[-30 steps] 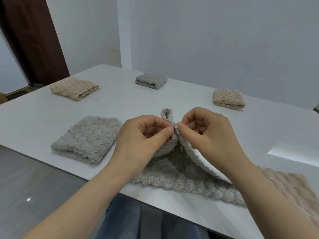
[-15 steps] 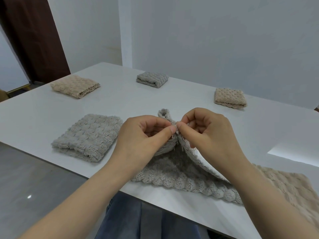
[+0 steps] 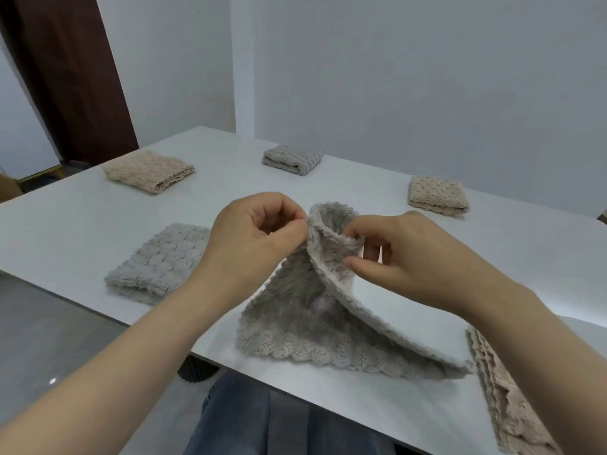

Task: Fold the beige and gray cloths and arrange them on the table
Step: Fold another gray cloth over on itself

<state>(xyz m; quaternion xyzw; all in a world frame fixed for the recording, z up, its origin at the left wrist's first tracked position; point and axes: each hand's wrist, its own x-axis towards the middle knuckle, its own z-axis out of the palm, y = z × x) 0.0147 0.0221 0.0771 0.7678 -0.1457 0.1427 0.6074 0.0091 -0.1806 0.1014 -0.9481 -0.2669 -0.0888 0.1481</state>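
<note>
Left hand point(image 3: 249, 241), right hand point(image 3: 410, 257) raised gray cloth point(image 3: 295, 316); three gray, three beige cloths point(image 3: 151, 170)

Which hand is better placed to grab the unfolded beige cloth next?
Likely the right hand: the unfolded beige cloth lies by its forearm; left hand sits beyond the gray cloth both pinch.

door point(image 3: 65, 77): dark brown, far left | wall point(image 3: 410, 77): pale, behind | floor point(image 3: 42, 326): gray, lower left

Mid-frame, the left hand point(image 3: 254, 239) and right hand point(image 3: 404, 257) pinch a gray cloth point(image 3: 305, 320), lifting its top edge off the white table point(image 3: 82, 224).
</note>
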